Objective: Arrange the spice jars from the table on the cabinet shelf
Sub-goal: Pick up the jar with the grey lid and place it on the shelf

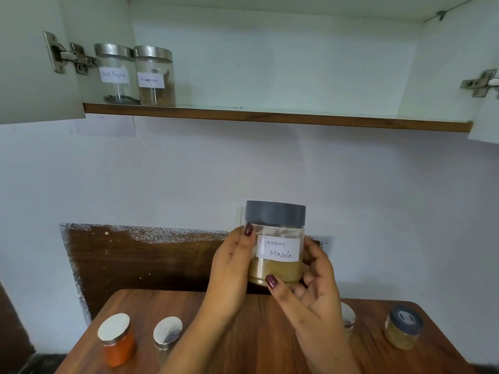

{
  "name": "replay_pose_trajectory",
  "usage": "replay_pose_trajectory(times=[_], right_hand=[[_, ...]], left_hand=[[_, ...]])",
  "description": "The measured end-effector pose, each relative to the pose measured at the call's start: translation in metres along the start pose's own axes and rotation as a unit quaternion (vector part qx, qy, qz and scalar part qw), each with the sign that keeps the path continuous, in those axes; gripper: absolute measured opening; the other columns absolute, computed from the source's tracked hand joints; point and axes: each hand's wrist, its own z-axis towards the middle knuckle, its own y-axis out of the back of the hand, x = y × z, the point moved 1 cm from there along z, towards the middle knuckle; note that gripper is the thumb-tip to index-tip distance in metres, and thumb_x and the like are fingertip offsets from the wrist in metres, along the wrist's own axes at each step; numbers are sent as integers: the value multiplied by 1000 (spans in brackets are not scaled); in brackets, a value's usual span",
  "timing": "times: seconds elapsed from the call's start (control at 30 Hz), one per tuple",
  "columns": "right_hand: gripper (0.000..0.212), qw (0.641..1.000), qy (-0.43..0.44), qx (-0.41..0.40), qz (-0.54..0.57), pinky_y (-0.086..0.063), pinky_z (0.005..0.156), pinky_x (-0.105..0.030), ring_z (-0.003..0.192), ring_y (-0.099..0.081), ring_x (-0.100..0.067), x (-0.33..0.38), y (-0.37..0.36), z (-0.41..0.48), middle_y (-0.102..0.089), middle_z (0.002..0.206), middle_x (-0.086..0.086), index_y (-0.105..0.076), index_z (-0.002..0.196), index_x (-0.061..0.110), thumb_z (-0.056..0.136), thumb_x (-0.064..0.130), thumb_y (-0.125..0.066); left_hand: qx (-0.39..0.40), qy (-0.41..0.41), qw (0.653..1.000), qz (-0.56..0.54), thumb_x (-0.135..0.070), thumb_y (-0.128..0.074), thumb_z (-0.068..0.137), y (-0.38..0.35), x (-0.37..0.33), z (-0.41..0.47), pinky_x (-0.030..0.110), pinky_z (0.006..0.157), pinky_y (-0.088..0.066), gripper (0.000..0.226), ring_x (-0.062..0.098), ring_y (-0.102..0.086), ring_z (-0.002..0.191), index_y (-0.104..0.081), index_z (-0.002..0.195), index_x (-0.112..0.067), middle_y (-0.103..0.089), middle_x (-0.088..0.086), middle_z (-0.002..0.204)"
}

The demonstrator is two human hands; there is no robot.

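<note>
Both hands hold a jar labelled Garam Masala upright above the table's far edge; it has a grey lid and brown powder. My left hand grips its left side, my right hand cups its right side and base. On the cabinet shelf, at the far left, stand a Black Pepper jar and a Cinnamon jar, side by side. On the wooden table are an orange-powder jar, a silver-lidded jar, another silver-lidded jar partly behind my right hand, and a grey-lidded jar.
The cabinet doors stand open at both sides, with hinges at left and right. The shelf to the right of the two jars is bare. A dark brown panel is on the wall behind the table.
</note>
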Motion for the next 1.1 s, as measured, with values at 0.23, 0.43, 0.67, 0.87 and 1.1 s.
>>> replay_pose_trajectory(times=[0.23, 0.43, 0.67, 0.87, 1.1], right_hand=[[83, 999, 0, 5, 49, -57, 74, -21, 104, -69, -16, -2, -2, -5, -69, 116, 2, -50, 129, 27, 55, 9, -84], [87, 999, 16, 1, 33, -57, 79, -26, 114, -64, -22, -4, -4, -5, -63, 126, 0, -54, 128, 36, 50, 28, -91], [89, 999, 24, -6, 25, -58, 81, -30, 118, -62, -18, -4, -12, 5, -62, 128, 5, -56, 122, 45, 43, 39, -95], [84, 998, 66, 7, -16, -58, 85, -31, 116, -63, -11, 16, -36, 38, -61, 123, 19, -46, 130, 38, 59, 29, -90], [79, 978, 172, 26, -116, -55, 95, -34, 118, -57, -8, 49, -80, 98, -51, 132, 20, -41, 131, 34, 67, 28, -87]], left_hand=[[32, 80, 991, -103, -62, -32, 97, 5, 2, -5, 53, 109, -42, 60, 29, -65, 118, -71, 119, -23, -71, 12, 121], [50, 87, 988, -118, -57, -30, 98, 6, 8, -4, 57, 110, -39, 57, 33, -63, 120, -70, 121, -23, -69, 15, 124], [39, 62, 996, -51, -58, -26, 96, 14, -4, 6, 52, 106, -45, 56, 23, -66, 115, -72, 114, -31, -72, 6, 119], [-30, -51, 998, 15, -54, -44, 87, 36, -35, 39, 25, 72, -57, 54, 24, -71, 88, -71, 99, -8, -76, 9, 94], [-170, -206, 960, 85, -61, -59, 86, 68, -93, 83, 24, 71, -55, 43, 17, -68, 87, -76, 89, -21, -72, 4, 90]])
